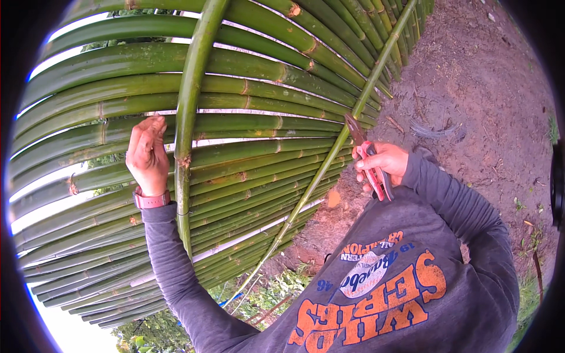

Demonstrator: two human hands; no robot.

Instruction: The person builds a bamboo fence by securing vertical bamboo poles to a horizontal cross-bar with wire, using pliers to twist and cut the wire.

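Observation:
A row of green bamboo poles (241,162) runs across the view, crossed by a thicker upright bamboo pole (192,79) and a slimmer slanting one (371,82). My left hand (147,156), with a pink band at the wrist, is raised against the row just left of the thicker crosspiece, fingers curled; what they grip, if anything, is hidden. My right hand (382,166) is closed on red-handled pliers (366,150). Their dark jaws point up and left, near the slanting pole at the row's lower right end.
Bare brown ground (471,117) lies to the right, with a coil of thin wire (435,132), sticks and small weeds. Leafy plants (265,300) show below the bamboo. My grey sleeves and printed shirt fill the lower right.

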